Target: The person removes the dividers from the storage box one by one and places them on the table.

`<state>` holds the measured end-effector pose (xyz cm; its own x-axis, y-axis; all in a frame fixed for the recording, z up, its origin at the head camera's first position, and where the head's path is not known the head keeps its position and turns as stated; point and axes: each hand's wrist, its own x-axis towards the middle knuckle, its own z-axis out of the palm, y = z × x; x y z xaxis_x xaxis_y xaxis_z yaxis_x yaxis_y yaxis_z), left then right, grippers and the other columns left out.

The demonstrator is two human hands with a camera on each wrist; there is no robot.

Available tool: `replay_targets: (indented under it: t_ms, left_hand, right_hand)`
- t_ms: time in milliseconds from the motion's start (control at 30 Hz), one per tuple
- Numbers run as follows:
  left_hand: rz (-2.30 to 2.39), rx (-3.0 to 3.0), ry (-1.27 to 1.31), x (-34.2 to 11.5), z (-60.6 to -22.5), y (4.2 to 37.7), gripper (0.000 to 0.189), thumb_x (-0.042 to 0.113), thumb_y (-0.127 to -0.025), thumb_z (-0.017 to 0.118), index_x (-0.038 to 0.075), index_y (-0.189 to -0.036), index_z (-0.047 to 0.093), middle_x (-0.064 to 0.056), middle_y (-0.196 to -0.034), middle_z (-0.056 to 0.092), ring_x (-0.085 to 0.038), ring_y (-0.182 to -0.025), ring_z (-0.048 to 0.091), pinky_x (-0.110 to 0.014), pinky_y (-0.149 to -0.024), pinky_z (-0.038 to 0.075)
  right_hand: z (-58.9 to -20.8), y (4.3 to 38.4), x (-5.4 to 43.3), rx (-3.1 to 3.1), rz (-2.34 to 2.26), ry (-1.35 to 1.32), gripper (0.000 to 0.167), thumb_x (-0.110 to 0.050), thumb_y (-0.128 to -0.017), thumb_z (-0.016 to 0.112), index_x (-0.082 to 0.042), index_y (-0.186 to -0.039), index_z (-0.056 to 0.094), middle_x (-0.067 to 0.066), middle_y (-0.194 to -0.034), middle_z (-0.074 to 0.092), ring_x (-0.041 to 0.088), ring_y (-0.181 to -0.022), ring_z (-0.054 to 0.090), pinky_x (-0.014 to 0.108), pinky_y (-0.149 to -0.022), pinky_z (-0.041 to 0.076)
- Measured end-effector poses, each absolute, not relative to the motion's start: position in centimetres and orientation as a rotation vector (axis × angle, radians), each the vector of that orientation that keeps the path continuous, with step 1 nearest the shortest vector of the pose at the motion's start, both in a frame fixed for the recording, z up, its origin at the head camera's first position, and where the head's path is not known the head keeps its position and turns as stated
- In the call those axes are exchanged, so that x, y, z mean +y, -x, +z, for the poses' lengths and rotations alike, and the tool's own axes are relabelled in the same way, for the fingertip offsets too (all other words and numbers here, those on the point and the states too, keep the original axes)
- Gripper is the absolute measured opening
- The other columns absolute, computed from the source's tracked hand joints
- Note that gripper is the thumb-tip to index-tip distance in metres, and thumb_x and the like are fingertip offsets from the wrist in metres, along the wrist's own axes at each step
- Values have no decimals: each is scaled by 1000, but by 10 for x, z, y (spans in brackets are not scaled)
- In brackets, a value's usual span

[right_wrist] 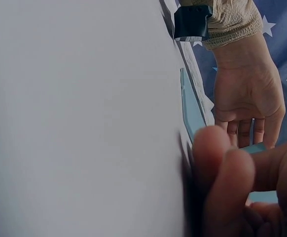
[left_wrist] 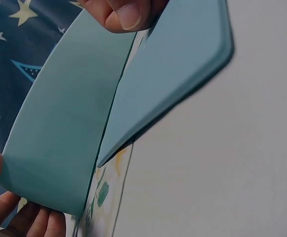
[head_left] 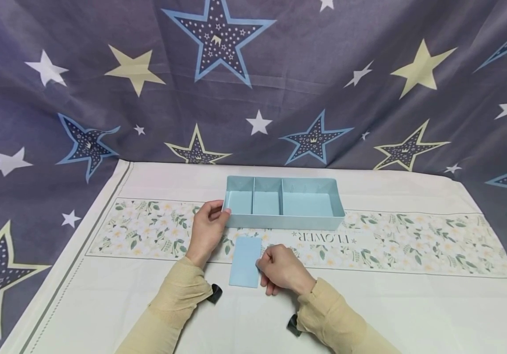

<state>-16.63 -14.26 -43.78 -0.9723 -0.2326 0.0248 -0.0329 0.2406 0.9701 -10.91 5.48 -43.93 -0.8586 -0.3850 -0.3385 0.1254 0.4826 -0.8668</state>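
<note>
A light blue open box (head_left: pixel 280 222) stands on the table with its long side facing me. Two upright partitions split it into two small compartments on the left and a wider one on the right. My left hand (head_left: pixel 209 226) holds the box's left end, thumb near the rim and fingers around the outer side. In front of the box, my right hand (head_left: pixel 285 269) pinches the right edge of a flat blue rectangular panel (head_left: pixel 245 263). In the left wrist view the panel (left_wrist: pixel 168 74) slants close beside the box's long wall (left_wrist: pixel 64 123).
A white cloth (head_left: pixel 390 314) covers the table, crossed by a floral band (head_left: pixel 147 228) with the word FLOWER. Behind it hangs a dark curtain (head_left: pixel 289 93) with stars. A black wrist band (head_left: pixel 215 293) sits at the left sleeve.
</note>
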Motion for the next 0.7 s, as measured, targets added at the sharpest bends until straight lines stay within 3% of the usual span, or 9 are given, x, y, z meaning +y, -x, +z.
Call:
replay_targets:
  t_ms: [700]
  left_hand:
    - [-1825,-2341,-251,-142,-437,166,37,15,-93,62,-3,-124,54,-20,-122,57,-26,-109,60,-37,-91,52]
  right_hand:
    - [-438,110,55,2231,-1368,227,23,-12,-97,53,-1,-76,55,11,-56,62,17,-37,58,36,-38,52]
